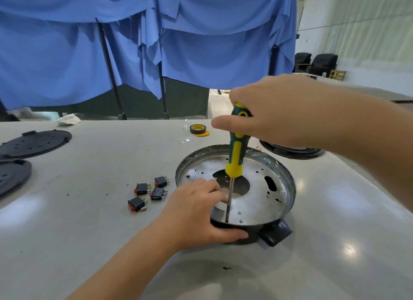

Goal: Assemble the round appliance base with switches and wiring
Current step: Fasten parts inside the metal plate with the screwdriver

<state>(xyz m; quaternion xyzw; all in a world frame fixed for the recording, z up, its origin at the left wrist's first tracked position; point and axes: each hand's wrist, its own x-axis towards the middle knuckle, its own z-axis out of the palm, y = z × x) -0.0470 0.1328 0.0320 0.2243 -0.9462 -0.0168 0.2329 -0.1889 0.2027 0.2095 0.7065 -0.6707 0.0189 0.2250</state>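
The round appliance base [263,201], a shiny metal dish with a dark outer shell and a black tab at its front, sits on the table right of centre. My left hand [196,212] grips its near-left rim, thumb on the outer wall and fingers inside. My right hand [268,112] holds the top of a green and yellow screwdriver [235,156], which stands nearly upright. Its tip rests on the dish floor near the front rim. Several black rocker switches [149,193] with red faces lie loose on the table just left of the base.
Two black perforated round covers [33,143] lie at the table's left edge. A roll of tape [197,129] with a yellow core sits behind the base. Another black ring part [290,151] lies at the right, partly under my right arm. Blue cloth hangs behind the table.
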